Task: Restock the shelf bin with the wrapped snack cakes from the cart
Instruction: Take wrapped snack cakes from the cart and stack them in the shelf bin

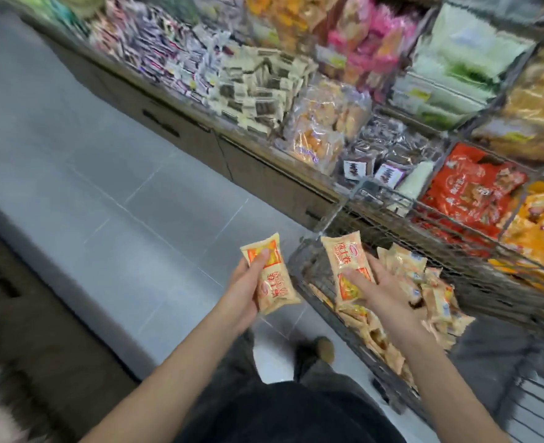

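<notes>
Here we see the left hand [246, 294] at lower centre of the frame, fingers curled round one cake [272, 273], thumb across its wrapper, holding it over the floor [110, 199]. Just to its right, the right hand [377, 290] grips a second cake [349, 266] with the thumb on its face, held over the cart [309, 266]. More cakes lie heaped in the cart's wire basket at lower right, under and beyond that hand.

The shelf [264, 155] runs diagonally from upper left to the right edge. Its bins are crowded: purple-and-white packets [165, 55] at upper left, cream-and-brown packets [264, 87] beside them, clear bags of yellow pastries [325, 123] at centre, dark packs [389, 151] next to those, and red bags [469, 190] and orange bags [542, 228] in wire bins at right. Higher up sit pink bags [369, 43] and pale green-and-white bags [462, 62]. We cannot tell which bin takes the cakes.

The cart's front rim stands between the hands and the shelf's right end. The wire bin of red and orange bags overhangs the far side of the cart. Grey tiled floor lies open across the left and centre of the frame, bounded by the shelf base above and a dark cabinet [24, 298] at lower left. Our dark trousers and one shoe [323, 350] show at the bottom, beside the cart's near corner.
</notes>
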